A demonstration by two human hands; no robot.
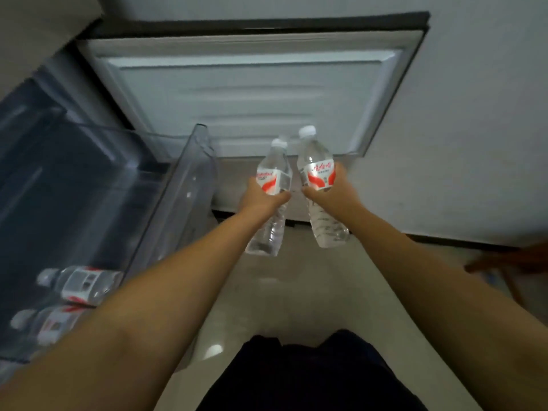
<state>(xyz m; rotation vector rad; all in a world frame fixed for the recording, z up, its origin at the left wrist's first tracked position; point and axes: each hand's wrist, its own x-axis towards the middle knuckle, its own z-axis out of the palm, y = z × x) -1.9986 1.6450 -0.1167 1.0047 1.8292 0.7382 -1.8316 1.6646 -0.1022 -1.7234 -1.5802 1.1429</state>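
Head view: what are we holding?

Two bottles. Our left hand curls round a clear plastic water bottle with a white cap and a red-and-white label. Our right hand grips a second clear bottle of the same kind.

Where do they sit?

We hold them in the air over the pale tiled floor, caps pointing far. They are just beside each other but apart, near the white moulded inner panel of the open fridge door.

And on our left?

We see a clear plastic drawer standing open. Two more capped water bottles lie on their sides at its near end, and our left forearm crosses above its wall.

Anything nearer to us?

Our dark trousers show at the near edge.
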